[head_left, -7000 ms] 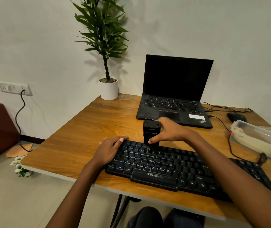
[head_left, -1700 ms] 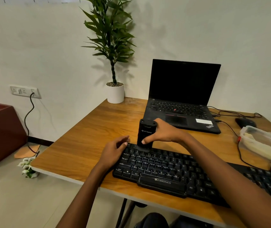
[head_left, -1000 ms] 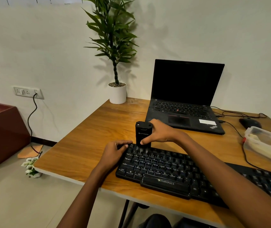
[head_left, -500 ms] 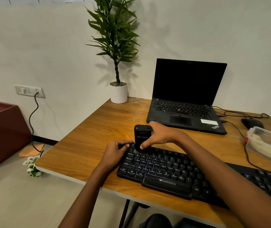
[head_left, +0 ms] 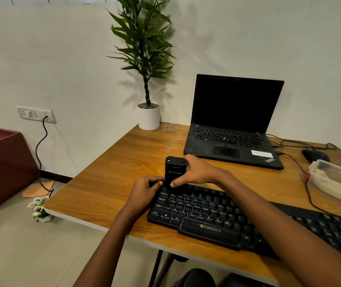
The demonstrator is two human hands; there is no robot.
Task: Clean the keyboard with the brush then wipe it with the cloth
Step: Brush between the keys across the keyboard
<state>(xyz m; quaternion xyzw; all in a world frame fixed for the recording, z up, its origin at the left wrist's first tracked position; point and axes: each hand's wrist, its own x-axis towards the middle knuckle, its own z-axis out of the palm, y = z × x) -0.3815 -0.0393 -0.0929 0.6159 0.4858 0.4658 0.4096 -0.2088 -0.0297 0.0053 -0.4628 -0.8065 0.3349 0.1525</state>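
Note:
A black Zebronics keyboard (head_left: 217, 214) lies along the front of the wooden desk (head_left: 107, 183). My right hand (head_left: 194, 172) grips a stubby black brush (head_left: 173, 168), upright with its lower end on the keyboard's top left corner. My left hand (head_left: 144, 193) holds the keyboard's left end, fingers curled over its top left corner beside the brush. No cloth is visible.
An open black laptop (head_left: 233, 129) stands behind the keyboard. A potted plant (head_left: 148, 117) is at the desk's back left corner. At the right are a black mouse (head_left: 315, 155), cables and a clear plastic container (head_left: 335, 181). A brown cabinet (head_left: 1, 166) stands on the floor at left.
My right hand has slid the brush leftward along the top key row to the keyboard's top left corner. My left hand's fingers have curled tighter at that corner.

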